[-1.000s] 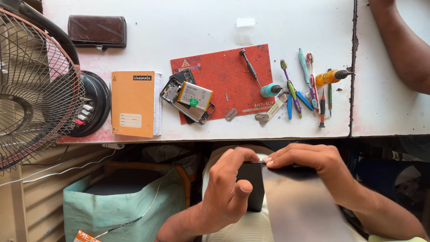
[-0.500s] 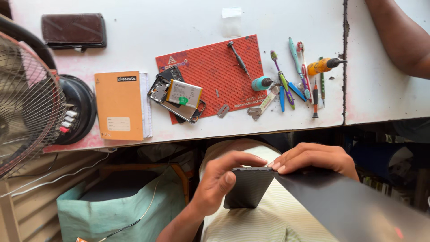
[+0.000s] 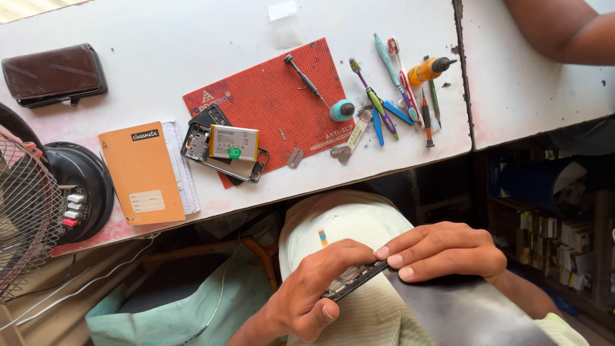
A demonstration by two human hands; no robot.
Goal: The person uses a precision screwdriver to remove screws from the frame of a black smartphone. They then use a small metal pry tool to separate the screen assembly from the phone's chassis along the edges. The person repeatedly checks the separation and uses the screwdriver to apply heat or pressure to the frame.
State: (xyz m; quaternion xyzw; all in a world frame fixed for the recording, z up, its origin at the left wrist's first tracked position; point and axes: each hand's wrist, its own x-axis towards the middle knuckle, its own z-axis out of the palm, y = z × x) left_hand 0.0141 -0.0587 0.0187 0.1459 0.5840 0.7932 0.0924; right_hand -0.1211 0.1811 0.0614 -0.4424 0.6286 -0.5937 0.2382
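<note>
Lower centre of frame, over my lap below the white counter (image 3: 160,45), my left hand (image 3: 314,288) pinches the thin dark phone panel (image 3: 354,282) edge-on, right hand (image 3: 448,251) fingertips pressed along its rim; I'd pry gently, evenly.

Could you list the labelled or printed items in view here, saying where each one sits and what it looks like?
Orange notebook: left on the white table, rectangular, dark strip on top, pale label below.
Battery: on the opened phone frame, silver rectangle with a green tag.
Red mat: table centre, dotted rectangle, pale print at its corners.
Dark phone part: in the lap, held by the left hand and right hand; edge-on, no display visible.
</note>
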